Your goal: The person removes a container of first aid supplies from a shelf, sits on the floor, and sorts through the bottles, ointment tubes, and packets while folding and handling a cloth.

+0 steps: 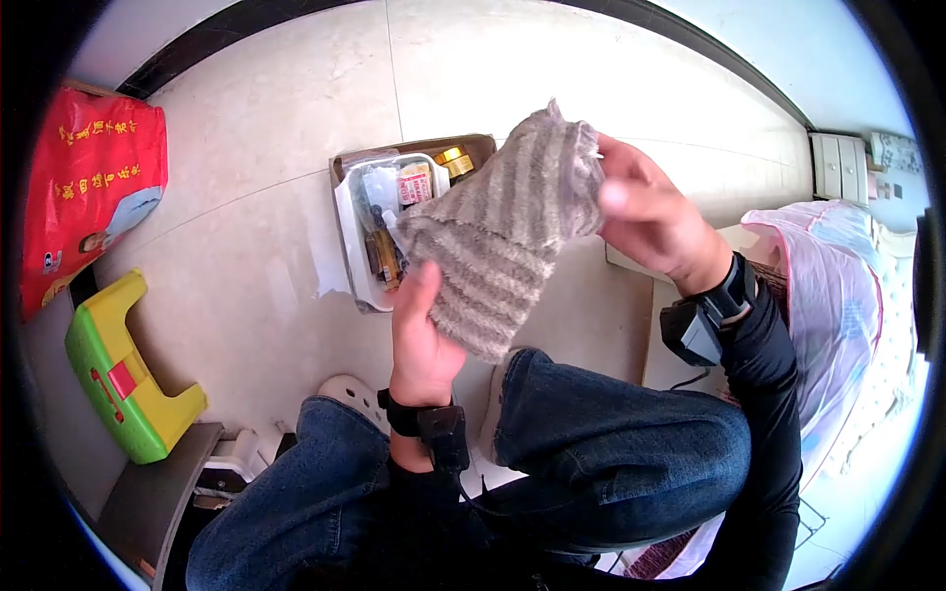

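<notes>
A fuzzy grey-and-brown striped sock-like cloth is stretched between my two hands, above the floor. At its lower left edge my left hand grips it, the thumb on top and the other fingers hidden behind. My right hand holds the upper right end by its hem, with fingers partly behind the fabric and a slightly blurred thumb. Behind the cloth stands a brown box on the floor, partly covered. In it a white tray holds small packets, dark slender items and a yellow-lidded container.
A green-and-yellow plastic stool and a red printed bag are at the left. To the right hangs pinkish sheer fabric beside a pale low cabinet or box. My jeans-covered knees are below my hands.
</notes>
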Available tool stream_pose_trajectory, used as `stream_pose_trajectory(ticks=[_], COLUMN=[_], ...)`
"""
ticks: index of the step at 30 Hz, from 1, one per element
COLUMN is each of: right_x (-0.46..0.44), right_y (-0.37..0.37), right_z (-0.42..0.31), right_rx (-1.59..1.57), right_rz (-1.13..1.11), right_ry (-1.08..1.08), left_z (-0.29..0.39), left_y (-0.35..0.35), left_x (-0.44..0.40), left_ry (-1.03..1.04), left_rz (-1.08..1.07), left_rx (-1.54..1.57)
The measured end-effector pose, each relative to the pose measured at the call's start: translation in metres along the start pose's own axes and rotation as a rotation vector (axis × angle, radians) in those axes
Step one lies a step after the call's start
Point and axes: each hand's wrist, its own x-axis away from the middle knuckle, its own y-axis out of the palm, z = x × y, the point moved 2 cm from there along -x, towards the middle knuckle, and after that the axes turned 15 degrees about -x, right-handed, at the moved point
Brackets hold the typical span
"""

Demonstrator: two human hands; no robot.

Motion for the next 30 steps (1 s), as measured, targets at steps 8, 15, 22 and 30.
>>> stream_pose_trajectory(ticks=[8, 15, 22, 30], right_x=[0.013, 0.013, 0.015, 0.023], right_y=[0.041, 0.044, 0.043, 0.065], right_z=[0.002, -0.007, -0.007, 0.008], right_rx=[0.061, 0.117, 0.165, 0.253], right_rz=[0.396, 0.449, 0.45, -0.14], right_ry=[-0.075, -0.125, -0.193, 0.101], left_z=[0.0, -0.027, -0.003, -0.001], left_y=[0.009, 0.018, 0.017, 0.05], left_x=[-0.011, -0.007, -0.005, 0.009], left_ry=[-0.215, -0.283, 0.193, 0.023], left_rz=[-0.04, -0.075, 0.092, -0.199], left_rx=[0.25, 0.034, -0.512, -0.256])
